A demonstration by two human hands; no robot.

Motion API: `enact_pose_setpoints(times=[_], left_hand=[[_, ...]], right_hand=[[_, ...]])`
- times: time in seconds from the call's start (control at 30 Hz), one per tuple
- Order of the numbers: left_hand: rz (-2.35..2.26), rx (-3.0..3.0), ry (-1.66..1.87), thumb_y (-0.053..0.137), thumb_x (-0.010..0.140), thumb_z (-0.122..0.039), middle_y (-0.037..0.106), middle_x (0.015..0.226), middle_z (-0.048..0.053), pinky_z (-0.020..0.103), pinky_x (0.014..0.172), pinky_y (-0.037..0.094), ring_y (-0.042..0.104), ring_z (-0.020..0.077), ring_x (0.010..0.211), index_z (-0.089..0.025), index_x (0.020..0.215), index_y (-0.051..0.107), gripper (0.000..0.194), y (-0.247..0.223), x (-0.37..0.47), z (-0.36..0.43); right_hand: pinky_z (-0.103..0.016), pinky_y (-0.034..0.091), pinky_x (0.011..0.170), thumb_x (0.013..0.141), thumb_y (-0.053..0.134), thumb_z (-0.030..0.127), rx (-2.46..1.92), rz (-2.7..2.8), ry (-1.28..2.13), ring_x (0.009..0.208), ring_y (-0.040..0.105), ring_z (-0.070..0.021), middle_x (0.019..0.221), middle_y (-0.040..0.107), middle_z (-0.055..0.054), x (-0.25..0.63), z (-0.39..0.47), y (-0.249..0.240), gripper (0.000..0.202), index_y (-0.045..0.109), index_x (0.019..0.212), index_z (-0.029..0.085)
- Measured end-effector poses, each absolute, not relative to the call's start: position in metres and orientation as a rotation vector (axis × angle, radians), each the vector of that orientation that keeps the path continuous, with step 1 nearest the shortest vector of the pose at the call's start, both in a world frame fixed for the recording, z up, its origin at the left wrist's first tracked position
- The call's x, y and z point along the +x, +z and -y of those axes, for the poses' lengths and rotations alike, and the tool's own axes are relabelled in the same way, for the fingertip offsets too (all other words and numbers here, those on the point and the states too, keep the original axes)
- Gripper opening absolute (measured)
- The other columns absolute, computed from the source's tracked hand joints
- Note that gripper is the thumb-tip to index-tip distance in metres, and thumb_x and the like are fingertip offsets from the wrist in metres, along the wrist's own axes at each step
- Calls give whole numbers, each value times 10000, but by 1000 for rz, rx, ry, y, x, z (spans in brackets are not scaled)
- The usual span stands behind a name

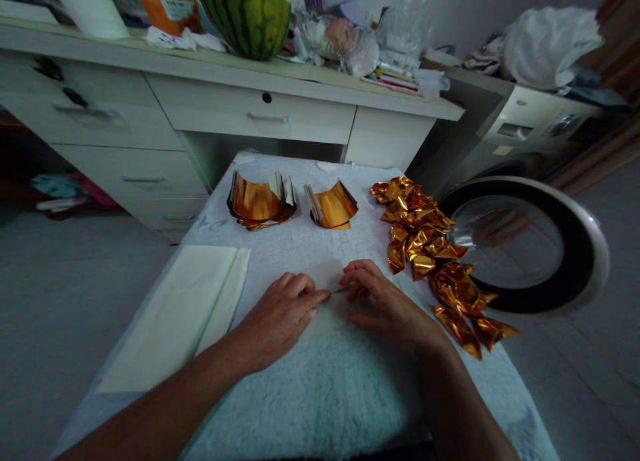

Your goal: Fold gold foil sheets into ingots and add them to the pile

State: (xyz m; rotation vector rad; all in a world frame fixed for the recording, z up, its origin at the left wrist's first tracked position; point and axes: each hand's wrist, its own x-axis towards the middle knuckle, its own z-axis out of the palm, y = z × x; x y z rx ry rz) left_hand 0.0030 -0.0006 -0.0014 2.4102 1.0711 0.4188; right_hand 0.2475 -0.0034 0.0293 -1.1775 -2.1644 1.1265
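Two hands, left (283, 314) and right (383, 301), loosely curled over one pale sheet (325, 277).

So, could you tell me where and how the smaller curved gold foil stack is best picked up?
Probably from above, with fingers and thumb at its left and right edges: the smaller gold foil stack curves upward at both sides, leaving those edges raised off the cloth.

No readable text. Orange package (161, 13) on bench (320, 87): pale label (184, 2), print blurred. Washing machine (543, 114): small mark on front, too small. Cloth (280, 254): blue marks at left edge, illegible.
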Motion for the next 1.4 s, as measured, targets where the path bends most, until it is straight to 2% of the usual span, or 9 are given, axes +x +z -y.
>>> enact_pose_setpoints(times=[0.13,0.23,0.47,0.73,0.87,0.93,1.03,1.17,1.4], left_hand=[[-1065,2431,426,545,943,-222,538,1035,41,414,901,437,483,224,995,-288,1282,594,349,-1,2,1],[-1065,2437,440,555,938,-220,537,1040,41,410,894,440,484,223,996,-299,1304,582,375,-3,2,2],[-1060,2422,445,528,923,-159,539,1036,48,410,886,445,485,227,995,-290,1306,587,409,-4,2,1],[-1054,2412,434,498,896,-93,535,1040,52,415,891,444,476,228,993,-277,1284,595,440,-4,2,1],[-1063,2419,423,528,881,-97,542,1048,54,421,910,440,477,233,1003,-258,1239,618,403,-3,3,0],[-1061,2414,421,532,884,-106,551,1054,52,424,917,438,480,234,1010,-260,1227,620,386,-2,3,-1],[-1053,2392,414,544,890,-128,574,1064,52,425,922,440,493,238,1025,-256,1222,618,364,0,2,-2],[-1054,2332,428,586,851,-118,620,1100,57,418,947,440,519,239,1055,-214,1182,616,346,3,-2,-5],[-1143,2153,456,568,766,-81,655,1118,44,410,956,471,569,231,1090,-221,1113,601,375,6,-11,-9]], right_hand=[[-301,482,786,748,665,68,-1286,2203,1018,883,533,-139,1124,469,-39,251,2,28,379,521,1063,221],[-291,470,732,756,593,36,-1331,2170,972,816,533,-133,987,493,-19,252,0,29,290,507,977,202],[-254,458,691,782,460,-5,-1185,2057,1234,758,547,-115,874,536,10,252,4,36,259,508,933,199],[-306,478,823,708,507,-71,-1136,2303,961,935,557,-162,1067,581,-46,245,1,30,450,618,1041,211],[-400,446,944,762,684,43,-1164,2377,727,1131,527,-244,1213,573,-72,243,1,26,230,697,907,222],[-416,425,977,801,718,120,-1134,2392,718,1178,524,-252,1256,575,-73,243,1,26,139,701,894,222],[-387,422,965,869,687,197,-1042,2404,758,1091,589,-215,1119,651,-61,240,0,26,11,678,867,203],[-324,453,864,928,608,231,-1011,2362,831,920,624,-175,956,681,-52,237,-3,24,119,631,821,183],[-282,444,739,862,601,141,-1265,2196,872,798,583,-157,809,629,-14,229,-3,20,59,610,842,195]])
